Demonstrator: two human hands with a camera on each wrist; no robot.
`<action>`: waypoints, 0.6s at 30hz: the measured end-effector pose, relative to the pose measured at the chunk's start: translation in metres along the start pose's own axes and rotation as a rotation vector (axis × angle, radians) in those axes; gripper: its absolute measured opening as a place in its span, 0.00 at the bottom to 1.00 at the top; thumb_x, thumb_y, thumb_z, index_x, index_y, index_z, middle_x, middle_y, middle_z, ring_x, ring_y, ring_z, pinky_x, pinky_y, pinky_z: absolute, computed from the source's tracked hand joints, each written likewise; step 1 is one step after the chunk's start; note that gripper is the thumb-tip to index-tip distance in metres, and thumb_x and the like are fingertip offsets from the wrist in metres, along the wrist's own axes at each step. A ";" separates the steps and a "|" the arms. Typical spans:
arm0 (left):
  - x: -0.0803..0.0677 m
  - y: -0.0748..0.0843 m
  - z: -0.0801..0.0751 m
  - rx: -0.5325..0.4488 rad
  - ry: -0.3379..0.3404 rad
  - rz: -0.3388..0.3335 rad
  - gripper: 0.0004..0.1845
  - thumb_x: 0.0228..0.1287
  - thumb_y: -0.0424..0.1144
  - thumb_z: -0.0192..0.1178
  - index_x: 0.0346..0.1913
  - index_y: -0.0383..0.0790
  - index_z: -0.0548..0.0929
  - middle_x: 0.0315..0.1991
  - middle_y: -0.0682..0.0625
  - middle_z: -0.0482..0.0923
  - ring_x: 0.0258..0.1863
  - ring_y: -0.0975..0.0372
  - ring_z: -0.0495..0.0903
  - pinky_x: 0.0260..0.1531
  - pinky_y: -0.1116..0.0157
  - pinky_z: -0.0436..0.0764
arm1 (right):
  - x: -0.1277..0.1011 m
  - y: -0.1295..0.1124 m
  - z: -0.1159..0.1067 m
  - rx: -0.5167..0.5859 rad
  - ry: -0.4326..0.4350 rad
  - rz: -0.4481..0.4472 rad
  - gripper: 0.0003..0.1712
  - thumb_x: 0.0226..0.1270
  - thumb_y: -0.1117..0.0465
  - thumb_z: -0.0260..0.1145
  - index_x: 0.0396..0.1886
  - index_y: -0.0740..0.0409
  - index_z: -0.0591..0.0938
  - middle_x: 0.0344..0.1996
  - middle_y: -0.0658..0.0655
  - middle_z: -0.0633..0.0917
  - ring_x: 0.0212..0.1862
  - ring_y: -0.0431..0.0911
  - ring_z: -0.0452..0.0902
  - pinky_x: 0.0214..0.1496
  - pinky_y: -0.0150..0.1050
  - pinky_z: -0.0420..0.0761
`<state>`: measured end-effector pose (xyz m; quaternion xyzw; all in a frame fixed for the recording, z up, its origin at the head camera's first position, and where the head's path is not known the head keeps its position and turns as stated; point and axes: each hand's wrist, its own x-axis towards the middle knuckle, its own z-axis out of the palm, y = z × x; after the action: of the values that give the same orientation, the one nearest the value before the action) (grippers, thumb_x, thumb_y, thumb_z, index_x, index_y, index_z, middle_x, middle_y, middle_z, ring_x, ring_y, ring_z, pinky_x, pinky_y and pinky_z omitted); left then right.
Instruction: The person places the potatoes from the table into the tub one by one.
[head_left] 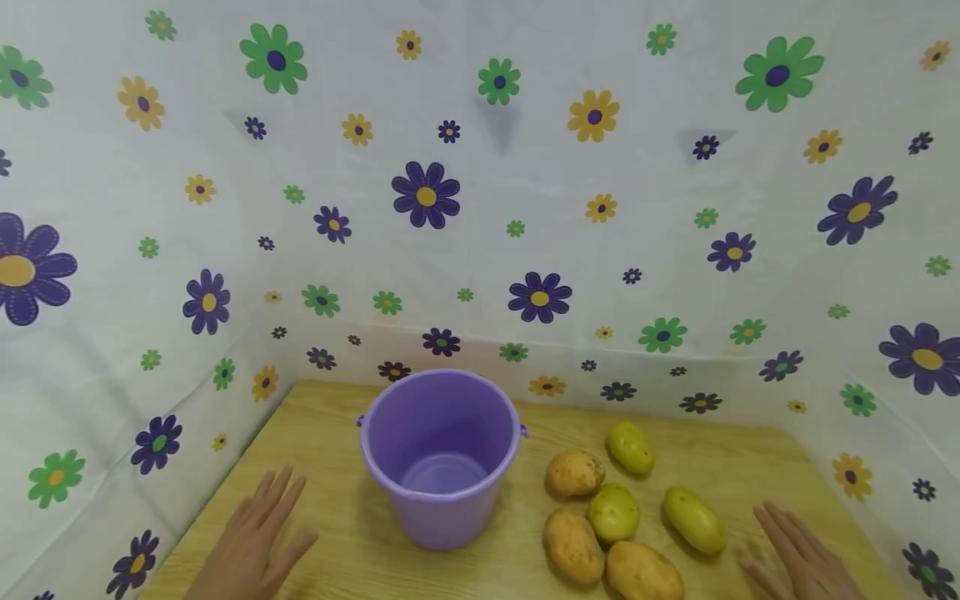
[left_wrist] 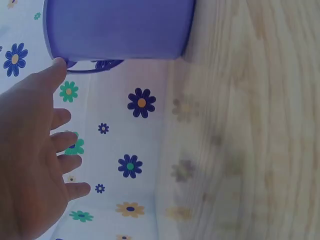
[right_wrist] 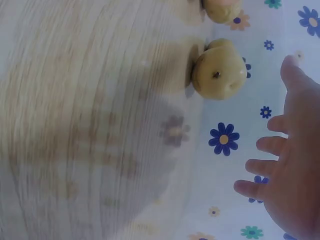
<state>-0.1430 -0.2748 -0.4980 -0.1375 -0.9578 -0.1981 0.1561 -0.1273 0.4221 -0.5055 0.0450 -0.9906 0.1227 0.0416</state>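
Note:
A purple bucket [head_left: 442, 508] stands upright on the wooden table, its inside bare down to the bottom. My left hand [head_left: 251, 542] is to the left of it, fingers extended and thumb spread, holding nothing. In the left wrist view the bucket [left_wrist: 120, 30] shows beyond the thumb of my left hand [left_wrist: 30, 135]. Several potatoes lie right of the bucket: brown ones such as this potato [head_left: 573, 546], and yellow-green ones such as this potato [head_left: 695, 521]. My right hand [head_left: 806, 554], fingers straight and nothing in it, is right of them. A potato [right_wrist: 220, 72] appears beside that hand [right_wrist: 295, 155].
The wooden table [head_left: 322, 442] has its back edge against a white curtain [head_left: 465, 250] printed with flowers, which also hangs along the left and right sides. The bucket's handle [left_wrist: 95, 70] hangs along its side in the left wrist view.

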 end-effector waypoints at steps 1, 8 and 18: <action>0.001 0.002 0.000 -0.029 0.018 0.008 0.37 0.74 0.50 0.63 0.78 0.38 0.66 0.78 0.34 0.59 0.76 0.36 0.55 0.79 0.36 0.48 | 0.000 -0.002 -0.001 0.010 -0.003 0.009 0.49 0.77 0.38 0.61 0.76 0.75 0.61 0.69 0.82 0.65 0.65 0.81 0.61 0.55 0.86 0.66; 0.010 0.028 -0.005 -0.268 -0.002 -0.089 0.37 0.80 0.49 0.57 0.82 0.41 0.56 0.80 0.35 0.54 0.76 0.34 0.56 0.65 0.26 0.65 | 0.000 -0.023 -0.011 0.031 -0.025 0.060 0.48 0.78 0.36 0.58 0.73 0.75 0.63 0.67 0.85 0.64 0.60 0.83 0.66 0.53 0.81 0.73; 0.025 0.072 -0.015 -0.457 0.099 -0.160 0.33 0.83 0.47 0.52 0.81 0.37 0.58 0.78 0.37 0.60 0.73 0.41 0.65 0.66 0.80 0.70 | -0.005 -0.053 -0.011 0.061 0.053 0.027 0.42 0.76 0.40 0.63 0.71 0.72 0.69 0.63 0.83 0.72 0.56 0.80 0.73 0.46 0.73 0.82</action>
<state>-0.1391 -0.2122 -0.4519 -0.0833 -0.8871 -0.4280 0.1515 -0.1166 0.3735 -0.4828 0.0296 -0.9854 0.1547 0.0647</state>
